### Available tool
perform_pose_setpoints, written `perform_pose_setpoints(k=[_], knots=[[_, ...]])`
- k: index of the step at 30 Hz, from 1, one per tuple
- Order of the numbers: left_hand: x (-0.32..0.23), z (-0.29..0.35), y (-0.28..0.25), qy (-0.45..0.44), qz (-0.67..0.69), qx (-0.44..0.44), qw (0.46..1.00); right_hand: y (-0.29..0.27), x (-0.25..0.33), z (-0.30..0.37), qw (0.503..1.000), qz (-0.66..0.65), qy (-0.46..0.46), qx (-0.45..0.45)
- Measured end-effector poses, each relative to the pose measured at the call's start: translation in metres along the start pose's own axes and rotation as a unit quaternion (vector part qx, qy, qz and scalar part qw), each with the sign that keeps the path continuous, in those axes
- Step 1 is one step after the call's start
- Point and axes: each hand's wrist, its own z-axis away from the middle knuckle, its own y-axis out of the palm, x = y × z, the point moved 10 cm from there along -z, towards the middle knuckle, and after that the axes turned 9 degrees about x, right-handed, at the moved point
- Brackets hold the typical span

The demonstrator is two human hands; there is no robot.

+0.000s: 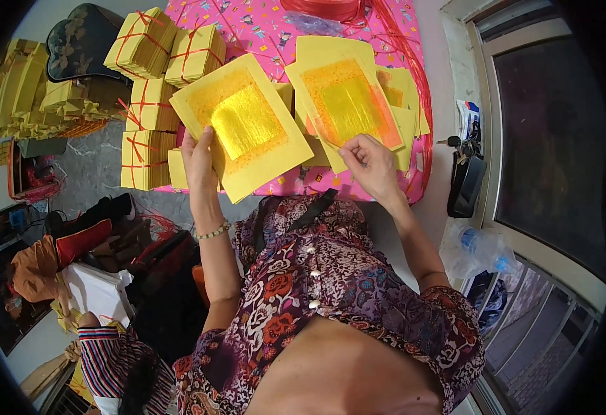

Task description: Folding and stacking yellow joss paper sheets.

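My left hand (200, 166) is closed on a few yellow joss paper sheets (284, 138), thumb on top near the shiny gold foil square. They are tilted and held above the table's near edge. To the right, my right hand (373, 169) pinches the lower edge of another joss paper sheet (348, 104), which also bears a gold square on an orange printed patch. That sheet lies over more yellow sheets (405, 135), fanned unevenly beneath it. Whether my right fingers hold one sheet or more, I cannot tell.
Bundles of yellow paper (145, 104) tied with red string stand stacked at the table's left. Red plastic strands (424, 104) hang down the right side of the pink patterned tablecloth (261, 34). A dark padded chair (85, 41) stands far left. A person's striped sleeve (119, 363) shows lower left.
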Motion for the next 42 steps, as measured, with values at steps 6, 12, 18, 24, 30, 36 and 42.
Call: perform_pose_setpoints(k=[6, 12, 18, 24, 30, 36, 42], knots=[[0.001, 0.007, 0.036, -0.05, 0.043, 0.065, 0.996, -0.032, -0.02, 0.003, 0.976, -0.206, 0.043, -0.05], [0.025, -0.003, 0.103, -0.008, 0.015, 0.147, 0.989, -0.08, 0.002, 0.005, 0.964, -0.236, -0.011, -0.118], [0.051, -0.003, 0.168, 0.058, -0.103, 0.178, 0.977, -0.071, 0.052, 0.007, 0.995, 0.04, -0.008, -0.092], [0.07, 0.004, 0.178, -0.073, -0.059, 0.188, 0.978, -0.037, 0.057, 0.007, 0.992, 0.1, -0.078, -0.026], [0.069, 0.003, 0.183, -0.075, -0.065, 0.193, 0.976, -0.019, 0.042, 0.009, 0.99, 0.11, -0.086, 0.031], [0.067, 0.001, 0.18, 0.001, -0.116, 0.192, 0.975, -0.088, 0.017, 0.007, 0.956, 0.162, -0.077, -0.232], [0.072, -0.002, 0.178, -0.005, -0.132, 0.187, 0.973, -0.074, -0.073, -0.003, 0.99, -0.013, 0.089, -0.109]])
